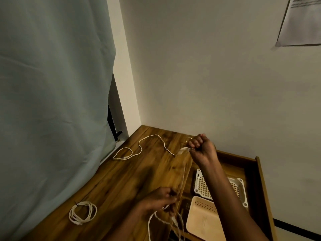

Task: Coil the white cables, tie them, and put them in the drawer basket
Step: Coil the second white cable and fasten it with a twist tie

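My right hand (201, 150) is raised over the table's right edge, its fingers curled round a white cable (181, 178). The cable runs taut down to my left hand (161, 200), which grips it lower down, and loose strands hang below that hand. From my right fist the same cable seems to trail left across the wooden table (121, 185) and ends in a small loop (123, 153). A coiled, tied white cable (83, 213) lies at the table's near left. In the open drawer (257, 180) sit a white lattice basket (241, 186) and a beige basket (203, 218).
A pale green curtain (52, 101) hangs along the table's left side. White walls meet behind the table, and a paper sheet (302, 23) is pinned at the upper right. The drawer's wooden side stands out to the right.
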